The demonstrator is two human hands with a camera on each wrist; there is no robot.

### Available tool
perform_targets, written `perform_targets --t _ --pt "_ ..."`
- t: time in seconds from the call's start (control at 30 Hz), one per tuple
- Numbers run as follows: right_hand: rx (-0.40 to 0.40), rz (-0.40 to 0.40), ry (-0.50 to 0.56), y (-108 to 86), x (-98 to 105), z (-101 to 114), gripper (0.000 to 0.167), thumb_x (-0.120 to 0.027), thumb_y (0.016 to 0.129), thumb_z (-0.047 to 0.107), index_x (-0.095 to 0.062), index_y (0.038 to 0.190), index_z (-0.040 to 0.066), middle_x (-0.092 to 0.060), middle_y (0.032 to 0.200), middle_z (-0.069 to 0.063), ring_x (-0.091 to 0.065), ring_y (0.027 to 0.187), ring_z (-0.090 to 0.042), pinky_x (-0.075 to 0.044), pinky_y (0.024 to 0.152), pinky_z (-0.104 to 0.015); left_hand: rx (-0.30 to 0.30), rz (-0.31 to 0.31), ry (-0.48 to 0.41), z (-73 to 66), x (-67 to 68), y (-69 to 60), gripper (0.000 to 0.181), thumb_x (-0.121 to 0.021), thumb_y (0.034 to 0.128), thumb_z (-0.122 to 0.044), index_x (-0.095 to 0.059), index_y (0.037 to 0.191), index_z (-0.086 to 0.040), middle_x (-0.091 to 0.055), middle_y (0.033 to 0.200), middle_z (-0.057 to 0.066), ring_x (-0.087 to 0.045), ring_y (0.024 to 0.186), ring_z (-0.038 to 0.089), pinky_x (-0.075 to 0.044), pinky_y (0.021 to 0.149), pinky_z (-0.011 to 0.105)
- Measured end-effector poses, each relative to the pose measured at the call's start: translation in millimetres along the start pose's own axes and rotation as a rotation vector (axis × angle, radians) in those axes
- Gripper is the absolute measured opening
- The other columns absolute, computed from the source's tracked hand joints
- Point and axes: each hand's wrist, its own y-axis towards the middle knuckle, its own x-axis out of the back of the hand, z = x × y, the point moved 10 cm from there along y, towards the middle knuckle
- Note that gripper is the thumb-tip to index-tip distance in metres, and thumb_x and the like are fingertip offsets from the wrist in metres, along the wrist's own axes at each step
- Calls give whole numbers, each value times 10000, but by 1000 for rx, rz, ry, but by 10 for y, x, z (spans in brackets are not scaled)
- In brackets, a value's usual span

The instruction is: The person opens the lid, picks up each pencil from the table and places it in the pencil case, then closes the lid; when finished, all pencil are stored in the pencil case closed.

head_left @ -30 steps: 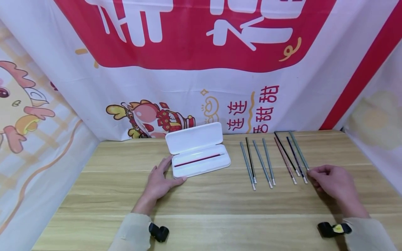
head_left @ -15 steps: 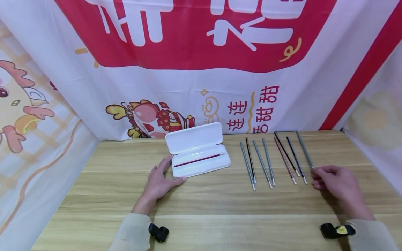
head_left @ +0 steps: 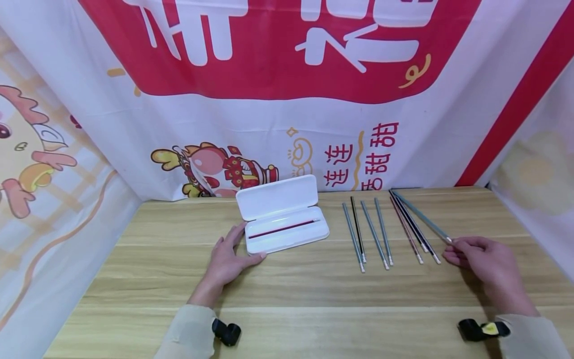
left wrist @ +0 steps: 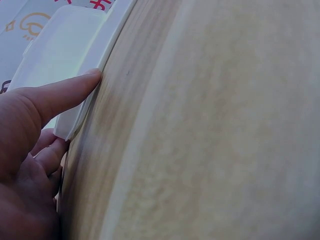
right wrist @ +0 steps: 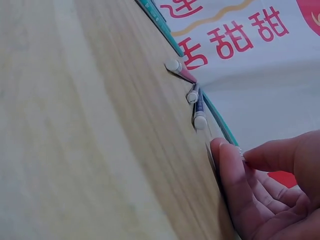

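A white pencil case (head_left: 287, 244) lies with its lid up on the table, a dark red pencil (head_left: 282, 229) inside. My left hand (head_left: 227, 262) holds the case's left end, thumb along the front edge and fingers at the side. My right hand (head_left: 482, 262) pinches a blue-green pencil (head_left: 423, 216) near its white eraser end, seen closely in the right wrist view. This pencil slants away to the left, its far end by the tips of a pink pencil (head_left: 405, 229) and dark pencils (head_left: 421, 234). Fingertips partly hide its eraser.
Several blue-green and black pencils (head_left: 380, 234) lie between the case and the right-hand group, erasers toward me. A printed cloth (head_left: 278, 119) hangs along the table's back edge. Wooden table (head_left: 336, 319) surface spreads in front.
My right hand has shifted slightly right with the blue-green pencil. Its far end first swung right, then left against the neighbouring pencils, one dark pencil moving left too. The left hand stays still.
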Motion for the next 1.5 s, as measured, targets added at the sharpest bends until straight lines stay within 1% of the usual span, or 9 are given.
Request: perform_targets --t 0.1,0.2,0.3,0.43,0.7,0.87,1.03,1.3,1.5 --pt "-4 4 44 -5 2 -12 529 -508 1141 281 -470 1524 -82 -726 840 162 -783 811 -23 -689 803 -285 -1 -1 -3 -1 3 -6 1003 -893 886 -414 -320 1699 -276 -355 1759 105 -101 1701 366 48 1400 542" --pt "6 27 142 -5 -2 -25 493 -549 1130 268 -502 1494 -60 -737 844 177 -789 815 -32 -689 796 -283 -1 -1 -4 -2 3 -10 1004 -893 886 -415 -320 1699 -278 -355 1759 105 -99 1701 365 46 1400 546" --pt "-2 46 267 7 2 -52 305 -584 1116 230 -625 1352 40 -765 849 157 -796 812 -46 -687 782 -274 -1 -1 -5 -2 2 -8 1003 -892 887 -414 -318 1700 -281 -355 1759 103 -97 1702 364 46 1400 547" --pt "-30 40 390 20 22 -89 100 -585 1111 182 -683 1130 174 -778 840 131 -798 796 -52 -682 770 -251 -7 -1 -8 -4 0 0 1000 -890 890 -407 -318 1700 -283 -351 1761 101 -101 1701 363 53 1399 544" --pt "-63 12 572 -15 61 -108 176 -621 1095 181 -745 985 240 -801 842 102 -815 789 -77 -678 741 -243 -6 -1 -4 -1 -5 18 1004 -898 879 -414 -329 1696 -286 -355 1759 93 -103 1703 358 44 1401 541" --pt "-45 77 718 -63 32 -41 114 -690 1053 189 -791 1006 210 -831 905 49 -826 844 -108 -683 784 -266 -4 0 0 2 -6 18 1006 -901 876 -410 -333 1695 -280 -358 1758 93 -106 1702 358 34 1402 541" --pt "-61 95 724 -99 11 13 53 -749 1014 237 -785 1052 239 -832 937 76 -822 875 -86 -678 805 -259 -5 1 1 1 -1 1 1009 -897 882 -411 -322 1700 -280 -354 1759 99 -96 1703 359 35 1400 549" --pt "34 203 682 -143 -106 200 127 -702 1046 132 -810 1044 197 -836 973 32 -819 908 -93 -677 834 -252 -9 0 3 0 8 -4 1004 -891 889 -405 -317 1702 -279 -351 1760 97 -94 1704 351 42 1402 535" --pt "52 234 639 -164 -234 259 127 -701 1047 137 -809 1053 205 -839 977 22 -819 908 -102 -679 833 -255 -16 -1 7 0 6 3 1004 -891 889 -404 -316 1703 -275 -349 1760 97 -98 1703 353 45 1402 532"
